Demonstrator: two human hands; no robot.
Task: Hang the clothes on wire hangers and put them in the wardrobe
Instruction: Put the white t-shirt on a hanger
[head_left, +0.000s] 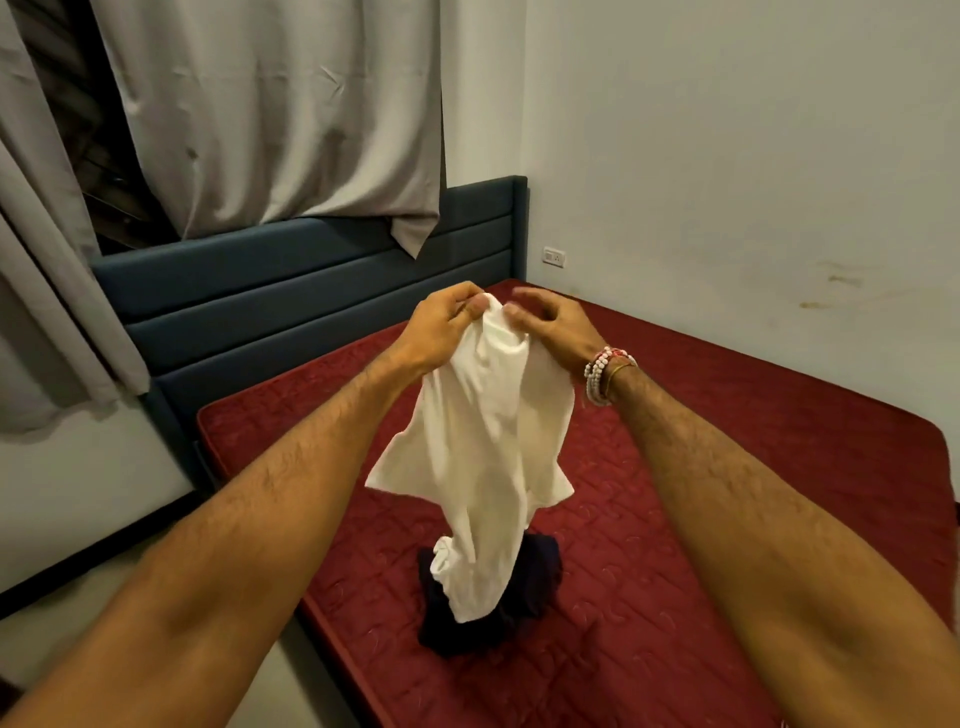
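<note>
White cloth, a shirt (483, 441), hangs in the air above the near left part of the red quilted mattress (727, 493), bunched at the top and widening downward into two loose flaps. The left hand (441, 327) pinches its top edge, thumb and fingers curled tight on the fabric. The right hand (556, 325) is just beside it with its thumb lying on the same bunched edge; its fingers are blurred, so whether it has truly taken hold cannot be told. Beaded bracelets (605, 374) and a thin band circle the right wrist. The shirt's lower end trails down onto a crumpled heap of dark clothes (535, 577) lying near the mattress's left edge, and it hides the middle of that heap from view. Both forearms reach in from the bottom corners and cover part of the mattress's near side. A blue padded headboard (291, 291) stands along the far edge. Grey curtains (270, 114) hang over it, one corner drooping onto its top, with a dark window (98, 171) showing between them. A pale wall (727, 130) runs along the right edge, with a socket (554, 256) low near the far right corner.
</note>
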